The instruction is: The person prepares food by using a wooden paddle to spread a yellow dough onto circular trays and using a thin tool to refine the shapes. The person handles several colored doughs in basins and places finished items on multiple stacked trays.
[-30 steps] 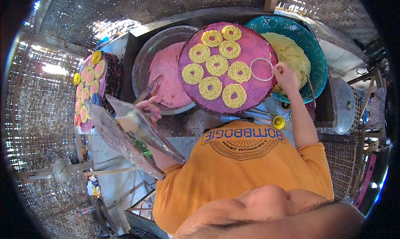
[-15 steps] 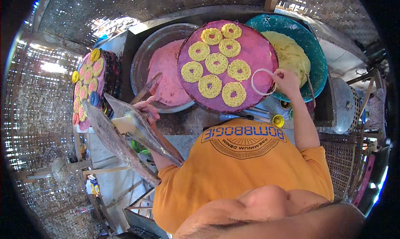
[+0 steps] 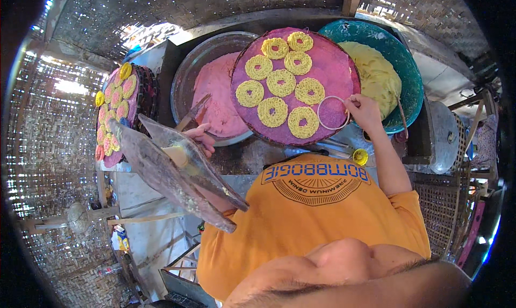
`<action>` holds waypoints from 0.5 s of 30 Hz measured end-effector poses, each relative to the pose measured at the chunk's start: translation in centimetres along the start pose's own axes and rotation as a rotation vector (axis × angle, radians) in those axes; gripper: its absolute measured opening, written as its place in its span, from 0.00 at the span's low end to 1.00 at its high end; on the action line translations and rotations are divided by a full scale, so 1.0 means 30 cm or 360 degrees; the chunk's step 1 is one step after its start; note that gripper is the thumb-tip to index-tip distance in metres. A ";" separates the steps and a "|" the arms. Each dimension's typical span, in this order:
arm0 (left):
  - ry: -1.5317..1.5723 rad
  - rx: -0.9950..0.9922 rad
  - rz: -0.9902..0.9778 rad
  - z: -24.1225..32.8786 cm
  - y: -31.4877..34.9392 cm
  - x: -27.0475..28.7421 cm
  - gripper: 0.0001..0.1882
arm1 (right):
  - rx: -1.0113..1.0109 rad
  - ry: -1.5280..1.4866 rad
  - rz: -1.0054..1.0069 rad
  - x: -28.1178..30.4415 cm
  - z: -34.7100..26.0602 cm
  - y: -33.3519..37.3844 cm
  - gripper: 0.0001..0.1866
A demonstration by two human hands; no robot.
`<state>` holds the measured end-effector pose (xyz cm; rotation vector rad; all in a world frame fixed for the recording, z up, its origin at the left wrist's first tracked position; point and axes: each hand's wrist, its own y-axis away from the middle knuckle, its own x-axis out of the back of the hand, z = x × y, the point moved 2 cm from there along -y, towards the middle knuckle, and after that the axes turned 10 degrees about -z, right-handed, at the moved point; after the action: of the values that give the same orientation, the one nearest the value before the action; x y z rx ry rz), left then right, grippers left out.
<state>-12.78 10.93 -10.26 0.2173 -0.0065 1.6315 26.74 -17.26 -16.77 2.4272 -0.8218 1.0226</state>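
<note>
My right hand (image 3: 364,113) pinches a thin white ring (image 3: 318,112) at its right side. The ring lies over the lower right of a round tray (image 3: 334,58) with a pink-purple surface. On that tray sit several yellow ring-shaped dough pieces (image 3: 280,83), latticed like noodles. My left hand (image 3: 203,140), partly hidden behind the board, has its fingers curled at the edge of a wooden hand press (image 3: 166,181). The press has two long boards, apart, with a pale cylinder (image 3: 176,156) between them.
Left of the tray, a metal basin (image 3: 180,87) holds pink dough (image 3: 215,93) and a wooden-handled blade. A teal basin (image 3: 414,82) with yellow dough (image 3: 371,74) stands at right. Stacked trays (image 3: 146,95) with pink-and-yellow pieces stand far left. A small yellow cup (image 3: 360,156) is near my body.
The white ring and my right hand have shifted slightly left over the tray. The press has swung a little to the right and nearer my body, with my left hand lower.
</note>
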 end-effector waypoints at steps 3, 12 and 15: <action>-0.0074 -0.0042 0.0053 -0.021 -0.103 -0.017 0.31 | 0.0098 0.0131 0.0188 0.038 -0.037 0.053 0.18; -0.0628 -0.0604 0.0568 0.063 -0.584 -0.330 0.41 | 0.0319 -0.1682 -0.1603 0.008 -0.262 0.215 0.54; -0.0700 -0.0623 -0.0102 0.207 -0.641 -0.354 0.39 | 0.0228 -0.1723 -0.1557 0.074 -0.167 0.248 0.57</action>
<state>7.68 1.04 -8.16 0.2659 -0.6419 1.4571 20.61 -20.99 -10.94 2.8470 0.2898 -0.6556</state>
